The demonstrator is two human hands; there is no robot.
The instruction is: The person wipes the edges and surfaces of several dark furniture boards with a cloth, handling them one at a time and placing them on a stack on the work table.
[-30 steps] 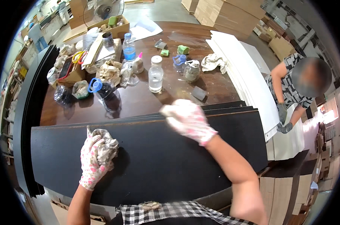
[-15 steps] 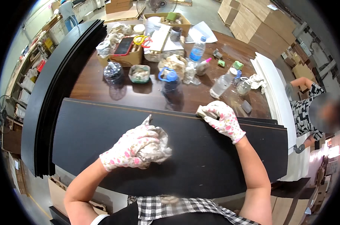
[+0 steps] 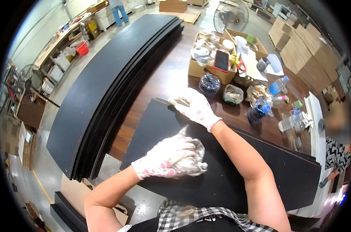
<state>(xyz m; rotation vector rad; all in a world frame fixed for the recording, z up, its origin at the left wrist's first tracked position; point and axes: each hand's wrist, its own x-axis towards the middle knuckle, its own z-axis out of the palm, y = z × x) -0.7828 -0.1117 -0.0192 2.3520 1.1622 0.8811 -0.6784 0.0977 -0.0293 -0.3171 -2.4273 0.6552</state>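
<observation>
Both my hands wear white gloves with pink flowers. My left hand (image 3: 165, 157) is closed round a crumpled whitish rag (image 3: 198, 156), held over the black curved panel (image 3: 237, 174) in front of me. With its fingers pinched, my right hand (image 3: 196, 109) grips a small beige-grey block (image 3: 180, 102) at the panel's far left corner. Most of the block is hidden by the glove. Another black panel shows slightly under the far right edge of this one.
A stack of black curved panels (image 3: 117, 73) stands at the left. Beyond my panel, the brown table (image 3: 171, 62) bears cardboard boxes, a phone (image 3: 221, 61), bottles (image 3: 278, 85) and a dark wrapped jar (image 3: 209, 84). White panels (image 3: 314, 123) and a co-worker (image 3: 336, 154) are at the right.
My right hand has slid left along the panel's far edge with the block, to the left corner. The view has turned left; my left hand still holds the rag.
</observation>
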